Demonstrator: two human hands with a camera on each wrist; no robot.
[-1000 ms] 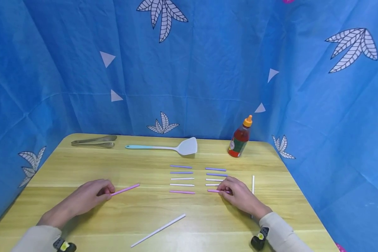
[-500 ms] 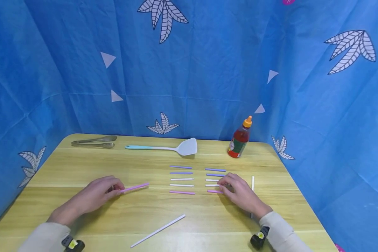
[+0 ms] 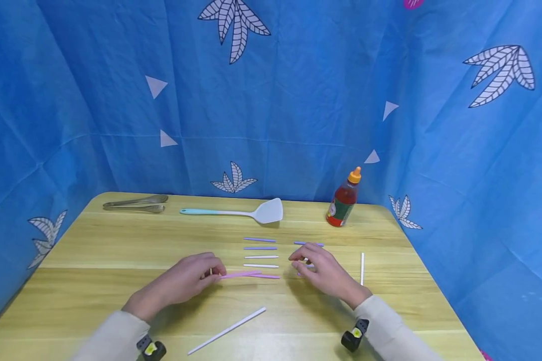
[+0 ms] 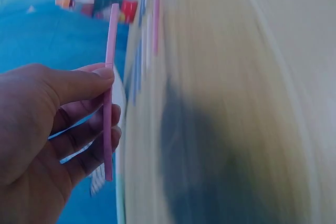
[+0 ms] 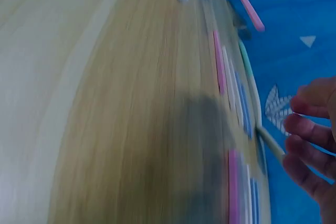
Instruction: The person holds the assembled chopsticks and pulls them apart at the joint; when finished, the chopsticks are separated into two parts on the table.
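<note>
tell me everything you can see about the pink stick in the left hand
The pink stick is slim, straight and plain pink, smooth-looking, with a fine line across it near the grip; its exact material is unclear. The left hand pinches it, with both ends showing in the left wrist view. It is held above the table. In the head view, its far end points toward another pink stick and overlaps it in sight.

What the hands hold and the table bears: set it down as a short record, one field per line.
Left hand: pinches a pink stick
Right hand: no stick seen in its grasp
Left column, back to front: two purple sticks, two white sticks, another pink stick
Right column: partly hidden by the right hand in the head view
Front: long pale stick, lying diagonally
Back: tongs, spatula, sauce bottle
</note>
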